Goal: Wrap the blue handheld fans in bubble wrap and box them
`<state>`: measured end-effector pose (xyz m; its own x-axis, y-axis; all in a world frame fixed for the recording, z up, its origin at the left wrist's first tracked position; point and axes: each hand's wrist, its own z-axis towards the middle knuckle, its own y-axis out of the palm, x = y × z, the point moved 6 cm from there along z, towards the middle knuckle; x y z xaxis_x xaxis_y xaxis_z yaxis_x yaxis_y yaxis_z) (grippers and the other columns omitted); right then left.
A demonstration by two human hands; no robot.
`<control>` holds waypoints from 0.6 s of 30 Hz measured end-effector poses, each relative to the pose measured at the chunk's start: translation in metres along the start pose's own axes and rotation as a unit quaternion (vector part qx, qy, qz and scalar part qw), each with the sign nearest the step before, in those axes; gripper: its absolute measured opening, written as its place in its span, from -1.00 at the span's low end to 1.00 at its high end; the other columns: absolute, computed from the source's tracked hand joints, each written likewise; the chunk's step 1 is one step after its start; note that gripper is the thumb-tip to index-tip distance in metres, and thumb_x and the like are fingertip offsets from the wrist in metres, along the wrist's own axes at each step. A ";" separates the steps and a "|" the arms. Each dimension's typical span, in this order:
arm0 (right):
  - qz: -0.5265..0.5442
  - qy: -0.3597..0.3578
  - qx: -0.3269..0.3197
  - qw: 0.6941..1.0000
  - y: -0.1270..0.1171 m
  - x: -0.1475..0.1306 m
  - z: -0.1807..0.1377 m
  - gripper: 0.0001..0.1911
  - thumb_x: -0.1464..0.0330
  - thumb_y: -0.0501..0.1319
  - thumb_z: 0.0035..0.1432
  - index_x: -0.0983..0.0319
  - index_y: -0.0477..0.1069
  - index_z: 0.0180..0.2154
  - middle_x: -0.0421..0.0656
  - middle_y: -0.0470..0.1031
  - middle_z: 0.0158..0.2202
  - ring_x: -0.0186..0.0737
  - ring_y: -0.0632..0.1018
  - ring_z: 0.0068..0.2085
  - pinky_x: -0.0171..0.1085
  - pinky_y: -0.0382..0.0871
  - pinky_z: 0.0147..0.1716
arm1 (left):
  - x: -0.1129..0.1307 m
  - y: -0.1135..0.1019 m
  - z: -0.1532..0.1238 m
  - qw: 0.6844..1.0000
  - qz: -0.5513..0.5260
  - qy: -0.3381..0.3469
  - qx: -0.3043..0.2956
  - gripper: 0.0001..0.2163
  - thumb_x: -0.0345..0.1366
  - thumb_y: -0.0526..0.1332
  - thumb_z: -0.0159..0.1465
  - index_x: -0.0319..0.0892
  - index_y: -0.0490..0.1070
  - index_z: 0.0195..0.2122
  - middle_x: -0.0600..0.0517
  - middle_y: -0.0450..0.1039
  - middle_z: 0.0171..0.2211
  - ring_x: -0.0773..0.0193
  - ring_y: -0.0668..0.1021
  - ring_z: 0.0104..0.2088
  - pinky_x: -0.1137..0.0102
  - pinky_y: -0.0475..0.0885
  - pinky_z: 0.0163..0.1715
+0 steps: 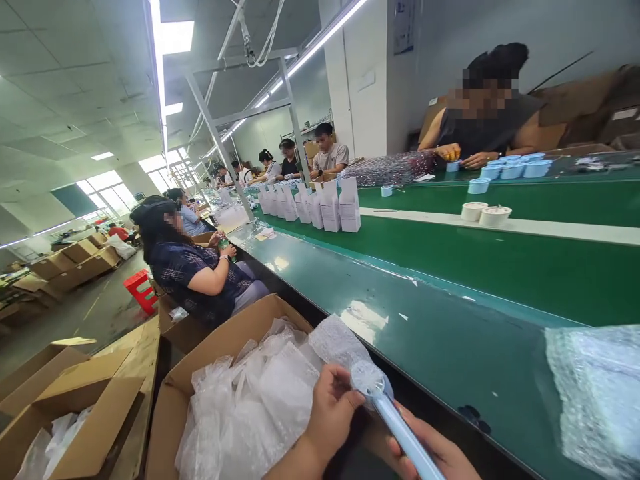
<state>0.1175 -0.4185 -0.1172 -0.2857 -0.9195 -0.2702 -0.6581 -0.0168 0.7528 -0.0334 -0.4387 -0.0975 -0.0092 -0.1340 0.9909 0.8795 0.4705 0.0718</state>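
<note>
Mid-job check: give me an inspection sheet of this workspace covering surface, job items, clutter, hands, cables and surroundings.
Surface: glossy green tabletop, showing light reflections.
Job items: light-blue handheld device with a round slatted head, against a bubble bag; more clear bags fill the cardboard box; bubble-wrap stack at right.
Clutter: white scrap and dark petal-shaped object on the tabletop.
Hands: right hand holds the device's handle; left hand is curled at the head and bag, exact grip partly hidden.
Cables: overhead cables hang in loops; nothing seen across the near tabletop.
Surroundings: people seated along the line; white boxes standing in a row; red stool at far left.
</note>
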 end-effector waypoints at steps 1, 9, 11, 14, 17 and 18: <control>0.017 0.015 0.001 1.000 0.002 0.002 0.000 -0.37 0.28 0.30 0.09 0.17 0.14 0.16 -0.22 0.47 -0.50 -0.34 0.54 -0.57 -0.49 0.50 -0.65 | 0.002 -0.003 0.001 0.999 0.043 0.023 0.006 -0.84 -0.29 0.31 0.17 -0.17 0.37 -0.28 0.03 0.41 -0.36 0.28 0.46 -0.32 0.39 0.37 -0.27; -0.147 -0.144 -0.006 0.979 -0.001 -0.008 0.007 -0.43 0.27 0.42 -0.07 0.15 0.20 -0.07 -0.22 0.48 -0.33 -0.30 0.54 -0.51 -0.36 0.45 -0.66 | 0.036 0.017 -0.034 0.893 0.314 0.273 -0.173 -0.86 -0.44 0.06 0.30 -0.16 0.40 -0.30 -0.03 0.45 -0.39 0.24 0.47 -0.34 0.36 0.39 -0.30; -0.175 -0.127 -0.007 0.976 -0.005 0.000 0.011 -0.45 0.24 0.41 -0.05 0.14 0.18 -0.09 -0.22 0.47 -0.29 -0.30 0.54 -0.50 -0.34 0.44 -0.65 | 0.035 0.015 -0.026 0.918 0.306 0.209 -0.145 -0.88 -0.39 0.06 0.32 -0.16 0.37 -0.28 -0.01 0.43 -0.38 0.27 0.47 -0.35 0.39 0.40 -0.34; -0.210 -0.117 0.009 0.971 -0.011 0.008 0.014 -0.46 0.19 0.41 -0.08 0.12 0.16 -0.15 -0.25 0.43 -0.27 -0.32 0.53 -0.52 -0.33 0.41 -0.66 | 0.030 0.006 -0.009 0.934 0.331 0.108 -0.076 -0.78 -0.27 0.25 0.22 -0.16 0.35 -0.13 -0.01 0.40 -0.26 0.24 0.47 -0.27 0.38 0.43 -0.32; -0.250 -0.143 0.040 0.957 -0.013 0.009 0.013 -0.43 0.15 0.42 -0.12 0.10 0.14 -0.17 -0.26 0.40 -0.24 -0.33 0.51 -0.54 -0.30 0.41 -0.65 | 0.029 0.014 -0.007 0.897 0.407 0.123 -0.122 -0.82 -0.30 0.27 0.20 -0.17 0.41 -0.17 -0.02 0.40 -0.25 0.21 0.48 -0.24 0.32 0.44 -0.24; -0.259 -0.144 0.051 0.954 -0.013 0.008 0.013 -0.40 0.15 0.41 -0.13 0.08 0.12 -0.13 -0.26 0.40 -0.23 -0.32 0.51 -0.54 -0.28 0.42 -0.65 | 0.030 0.018 -0.009 0.884 0.424 0.142 -0.134 -0.91 -0.34 0.19 0.25 -0.17 0.43 -0.23 -0.03 0.40 -0.29 0.22 0.49 -0.27 0.32 0.44 -0.25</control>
<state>0.1148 -0.4208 -0.1370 -0.0741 -0.6518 -0.7547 -0.8225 -0.3880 0.4159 -0.0131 -0.4421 -0.0674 0.7941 -0.0628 0.6045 0.5943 0.2883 -0.7508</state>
